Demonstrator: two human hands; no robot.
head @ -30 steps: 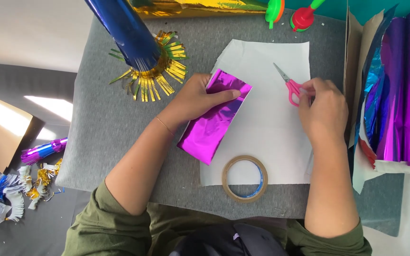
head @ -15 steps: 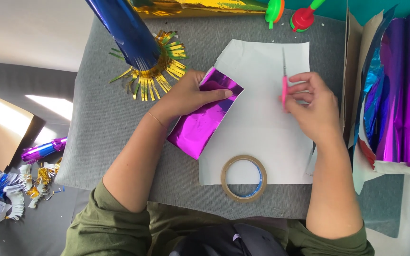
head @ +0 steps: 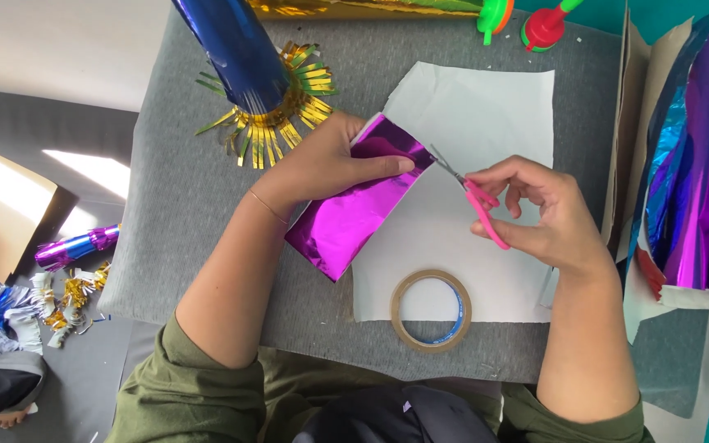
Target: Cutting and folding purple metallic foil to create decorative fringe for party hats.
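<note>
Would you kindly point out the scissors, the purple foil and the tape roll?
scissors [head: 479, 205], head view, on the pink handle.
purple foil [head: 354, 215], head view, on its shiny middle.
tape roll [head: 401, 324], head view, on its left rim.

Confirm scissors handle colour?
Pink, on the scissors in the right hand; the head view shows it.

Head view: single camera, worn on the person's head, facing almost straight down onto a grey padded surface [head: 166, 205] at close, arm's-length range. Forearms enter from the bottom edge; left hand [head: 322, 168] and right hand [head: 551, 217] sit near frame centre. Frame reaches the floor [head: 10, 123] at left and stacked foil sheets [head: 703, 172] at right. No second view.
</note>
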